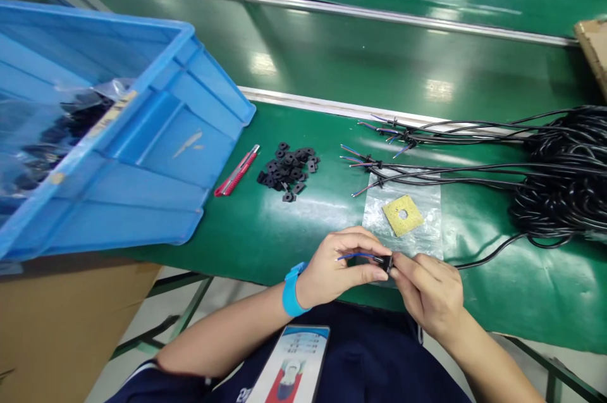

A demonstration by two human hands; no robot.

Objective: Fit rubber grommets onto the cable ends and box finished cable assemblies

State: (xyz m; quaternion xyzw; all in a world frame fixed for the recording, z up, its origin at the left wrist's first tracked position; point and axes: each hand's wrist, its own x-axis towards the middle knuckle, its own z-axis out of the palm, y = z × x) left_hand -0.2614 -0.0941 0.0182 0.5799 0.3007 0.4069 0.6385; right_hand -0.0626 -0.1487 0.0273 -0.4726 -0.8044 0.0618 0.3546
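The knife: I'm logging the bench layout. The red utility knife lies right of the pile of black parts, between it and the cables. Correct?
No. In the head view the knife lies left of the black parts, between them and the blue crate, not the cables.

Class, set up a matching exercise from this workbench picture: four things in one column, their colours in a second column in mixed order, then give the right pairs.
Things
1. large plastic crate at the left
2. slim utility knife lying on the mat
3. square sponge pad with a hole on the clear bag
4. wristband on the left hand

Colours
A. yellow
B. light blue
C. red
D. deep blue

Pairs: 1-D, 2-C, 3-A, 4-B
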